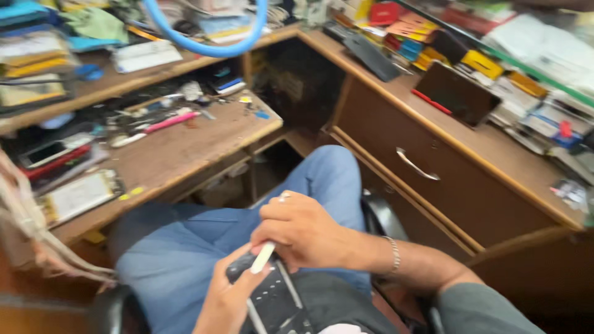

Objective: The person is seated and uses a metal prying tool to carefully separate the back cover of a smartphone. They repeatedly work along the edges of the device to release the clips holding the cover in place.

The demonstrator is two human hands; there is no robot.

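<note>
Sitting low at a corner desk, the person works over their lap, which is clad in blue trousers (pixel 204 247). The left hand (pixel 226 297) cradles a dark handset (pixel 269 297) from below, fingers wrapped round its upper end. The right hand (pixel 303 232) is closed on a slim white tool (pixel 262 257), its tip laid against the top edge of the handset. Both hands are close together, almost touching over the device. A metal bracelet (pixel 392 253) sits on the right wrist.

Handling, as judged: the handset looks light and rigid, with a smooth face likely to be slippery and easily cracked; best taken by the long edges rather than the flat face. The tool looks thin and light, probably somewhat flexible.

Surroundings: on the wooden workbench (pixel 179 148) to the left lie a pink-handled tool (pixel 170 122), small parts and flat phones; details are blurred. A pale blue ring (pixel 210 46) hangs above the rear shelf. On the right counter (pixel 482 145), above a drawer with a metal handle (pixel 417 166), stand stacked flat boxes in yellow (pixel 482 63), red (pixel 385 12) and blue, mostly rectangular, and a dark tablet-shaped slab (pixel 458 93). Print unreadable owing to motion blur.
</note>
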